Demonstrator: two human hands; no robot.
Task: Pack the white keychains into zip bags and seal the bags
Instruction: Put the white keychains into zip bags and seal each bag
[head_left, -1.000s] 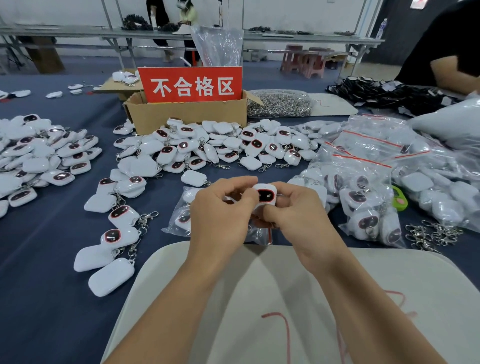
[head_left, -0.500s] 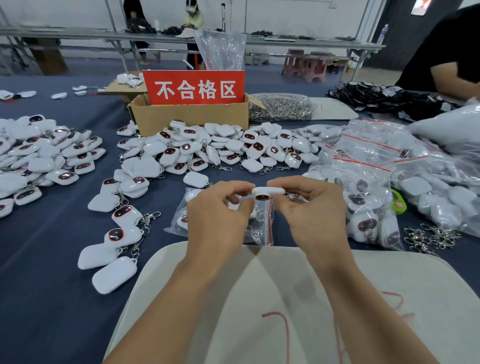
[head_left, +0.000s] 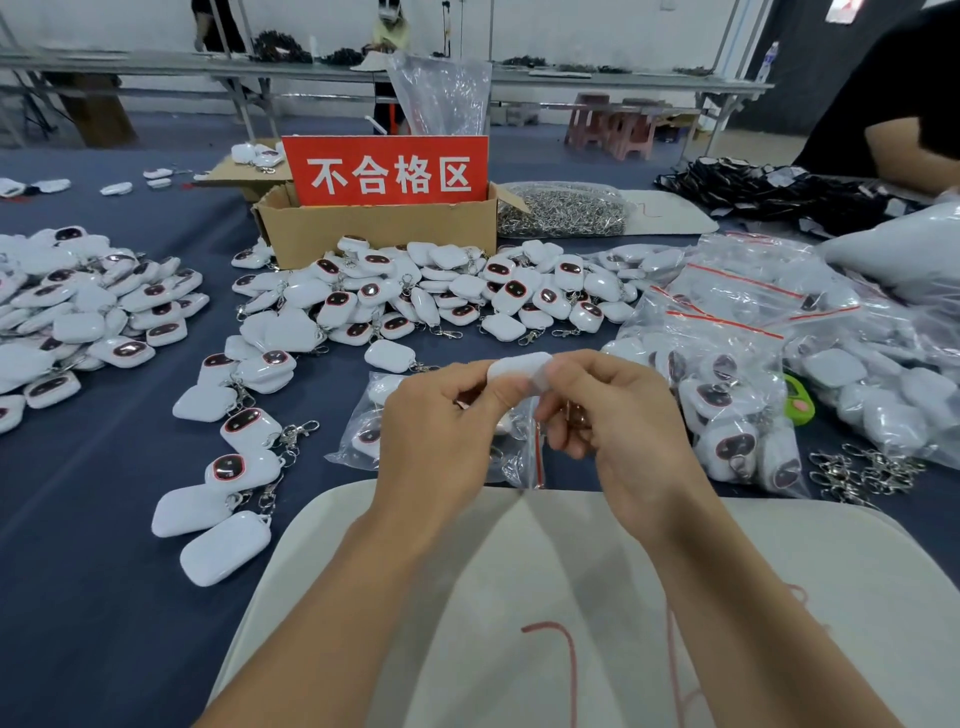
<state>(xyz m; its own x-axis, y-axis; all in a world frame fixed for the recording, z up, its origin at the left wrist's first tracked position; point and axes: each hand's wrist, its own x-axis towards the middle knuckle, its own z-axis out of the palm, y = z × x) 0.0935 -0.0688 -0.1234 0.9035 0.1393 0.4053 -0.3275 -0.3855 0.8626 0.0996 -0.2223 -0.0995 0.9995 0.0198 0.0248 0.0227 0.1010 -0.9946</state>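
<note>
Both of your hands meet at the centre of the frame, raised a little above the blue table (head_left: 93, 545). Between them you hold one white keychain (head_left: 519, 366). Your left hand (head_left: 441, 431) pinches its left end with curled fingertips, and your right hand (head_left: 618, 431) pinches its right end the same way. Something metallic shows under your right fingers, too blurred to name.

Just behind and below your hands, a clear zip bag (head_left: 358, 436) lies on the table with a few keychains already inside. Its red seal strip (head_left: 539, 452) runs along the end nearest your right hand.

A large heap of loose keychains (head_left: 441, 291) fills the middle of the frame, in front of a cardboard box (head_left: 374, 228) with a red sign. A second heap (head_left: 78, 312) sits at the left edge. Filled bags (head_left: 727, 364) are stacked at the right. A pale board (head_left: 519, 649) covers the lower frame under your forearms.

This looks like the loading step: one keychain in hand, bag not yet sealed. The next move probably needs one hand to free itself and hold the bag's mouth open while the other slides the keychain in. Then press the red strip closed along its whole length.
</note>
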